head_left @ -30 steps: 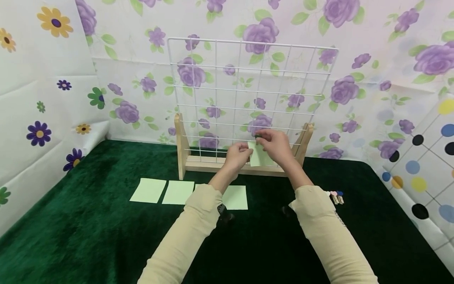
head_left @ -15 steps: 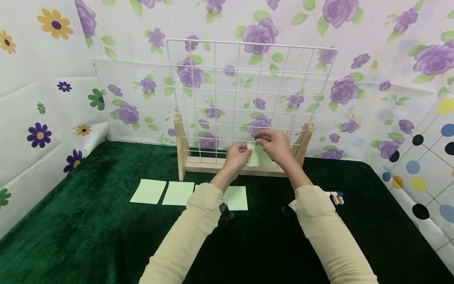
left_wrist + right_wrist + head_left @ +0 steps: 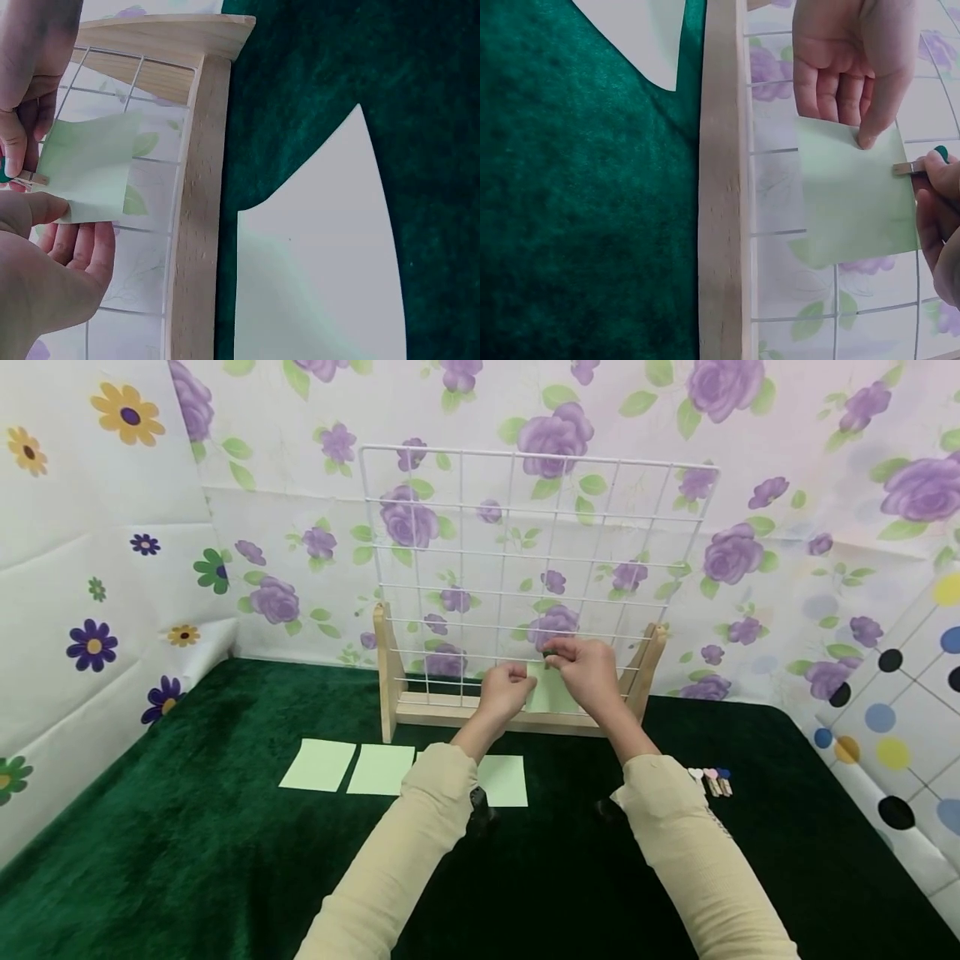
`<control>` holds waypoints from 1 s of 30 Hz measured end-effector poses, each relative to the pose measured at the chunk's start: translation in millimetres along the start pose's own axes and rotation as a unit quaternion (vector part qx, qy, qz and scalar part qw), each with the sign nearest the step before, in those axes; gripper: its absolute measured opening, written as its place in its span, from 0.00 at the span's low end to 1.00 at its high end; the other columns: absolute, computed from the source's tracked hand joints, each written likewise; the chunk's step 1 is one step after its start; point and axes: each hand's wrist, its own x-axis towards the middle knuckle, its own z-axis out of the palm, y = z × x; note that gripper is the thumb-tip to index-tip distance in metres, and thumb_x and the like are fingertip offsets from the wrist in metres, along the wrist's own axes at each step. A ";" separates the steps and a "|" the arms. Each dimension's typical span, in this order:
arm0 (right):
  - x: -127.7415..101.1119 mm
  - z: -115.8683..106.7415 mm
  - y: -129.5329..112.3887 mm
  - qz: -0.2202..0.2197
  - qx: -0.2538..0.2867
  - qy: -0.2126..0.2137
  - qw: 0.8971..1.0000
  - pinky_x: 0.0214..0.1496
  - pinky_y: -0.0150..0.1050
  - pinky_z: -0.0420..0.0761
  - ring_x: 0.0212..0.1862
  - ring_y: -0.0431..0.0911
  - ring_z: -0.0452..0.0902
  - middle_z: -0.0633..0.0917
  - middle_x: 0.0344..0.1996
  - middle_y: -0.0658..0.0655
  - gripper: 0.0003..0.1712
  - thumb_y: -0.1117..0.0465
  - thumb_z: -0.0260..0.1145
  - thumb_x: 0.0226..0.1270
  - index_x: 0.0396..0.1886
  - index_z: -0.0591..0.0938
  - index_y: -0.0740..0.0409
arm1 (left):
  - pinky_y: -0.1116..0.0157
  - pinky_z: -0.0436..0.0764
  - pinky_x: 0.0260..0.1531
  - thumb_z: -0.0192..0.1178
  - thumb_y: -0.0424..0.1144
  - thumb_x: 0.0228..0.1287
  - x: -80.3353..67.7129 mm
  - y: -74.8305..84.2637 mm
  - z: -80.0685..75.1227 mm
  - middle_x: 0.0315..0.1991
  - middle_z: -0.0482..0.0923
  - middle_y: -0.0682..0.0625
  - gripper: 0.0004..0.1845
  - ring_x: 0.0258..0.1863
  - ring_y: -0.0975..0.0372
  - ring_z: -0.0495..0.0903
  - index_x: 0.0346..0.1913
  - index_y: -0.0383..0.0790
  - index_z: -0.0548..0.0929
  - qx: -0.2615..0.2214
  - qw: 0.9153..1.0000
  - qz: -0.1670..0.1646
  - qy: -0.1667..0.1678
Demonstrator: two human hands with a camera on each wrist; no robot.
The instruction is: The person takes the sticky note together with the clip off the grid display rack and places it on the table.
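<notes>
We see a white wire grid (image 3: 536,560) standing in a wooden stand (image 3: 390,672) near the far edge of a dark green cloth (image 3: 187,843). Both hands are raised to the lower part of the grid. Our left hand (image 3: 504,687) holds the left edge of a pale green paper (image 3: 546,692) against the wires. Our right hand (image 3: 588,670) is at the top of this paper, with the fingers curled together there. Three more green papers (image 3: 318,764) lie in a row in front of the stand, partly covered by the left sleeve (image 3: 405,852). Some small clips (image 3: 712,779) lie towards the right edge, just beside the right sleeve (image 3: 697,860).
</notes>
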 end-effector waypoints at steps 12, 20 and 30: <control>-1.6 5.9 1.9 -0.051 -0.004 0.071 0.996 0.21 0.30 0.61 0.25 0.45 0.77 0.88 0.32 0.58 0.06 0.70 0.70 0.60 0.37 0.88 0.64 | 0.64 0.78 0.37 0.57 0.33 0.68 0.1 1.0 -0.1 0.45 0.80 0.40 0.11 0.42 0.56 0.78 0.48 0.28 0.79 0.013 1.000 0.011 -0.006; -1.5 8.2 -1.7 -0.071 0.020 0.084 0.994 0.27 0.25 0.70 0.35 0.48 0.85 0.88 0.34 0.59 0.07 0.71 0.69 0.61 0.38 0.88 0.66 | 0.64 0.78 0.42 0.58 0.31 0.67 -1.6 -5.1 -3.7 0.46 0.79 0.40 0.10 0.45 0.55 0.78 0.46 0.28 0.79 0.038 0.999 0.014 -0.006; -9.5 3.0 -1.8 -0.025 0.049 0.086 0.995 0.37 0.33 0.79 0.41 0.47 0.84 0.87 0.40 0.58 0.10 0.68 0.68 0.63 0.44 0.87 0.63 | 0.59 0.77 0.49 0.57 0.33 0.69 -7.9 -10.1 -15.5 0.53 0.75 0.39 0.15 0.48 0.53 0.76 0.55 0.28 0.76 -0.022 0.998 -0.022 -0.048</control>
